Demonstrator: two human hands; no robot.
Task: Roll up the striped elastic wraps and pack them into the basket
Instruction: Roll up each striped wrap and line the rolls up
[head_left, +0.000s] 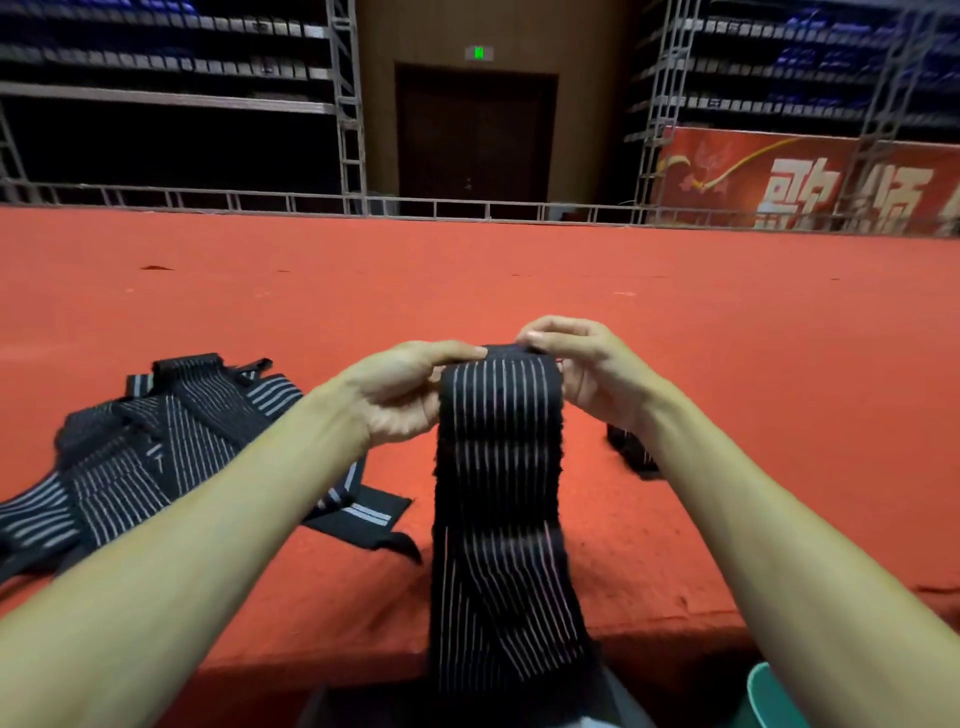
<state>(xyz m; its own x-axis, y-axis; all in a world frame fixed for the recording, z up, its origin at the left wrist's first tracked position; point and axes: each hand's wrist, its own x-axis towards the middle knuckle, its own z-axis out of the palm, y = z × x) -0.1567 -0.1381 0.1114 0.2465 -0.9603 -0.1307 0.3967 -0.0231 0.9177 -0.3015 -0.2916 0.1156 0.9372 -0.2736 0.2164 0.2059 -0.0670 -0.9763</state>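
**Top end of a striped elastic wrap pinched into a small roll above a red floor**

Shows two bare forearms reaching forward over a red carpeted surface (519, 270). Pinches the small roll (511, 353) at the top of one striped elastic wrap (498, 467) from both ends. Has the left hand (405, 395) curled round the left end and the right hand (587, 374) curled over the right end, fingers on top. Lets the rest of the wrap hang down towards the camera, twisted once low down, with its tail passing below the surface's near edge. Includes a loose pile of more wraps (156, 447) lying on the surface to the left, and a short dark piece (631, 452) just behind the right wrist. Catches a teal rim (774, 696) in the bottom right corner; cannot tell whether that is the basket.

Looks light, soft and stretchy, with a ribbed, slightly fuzzy weave that should grip itself rather than slide. Likely to sag, twist and spring loose if let go. Best held at the roll's two ends, with steady tension on the hanging tail, and untwisted before rolling further
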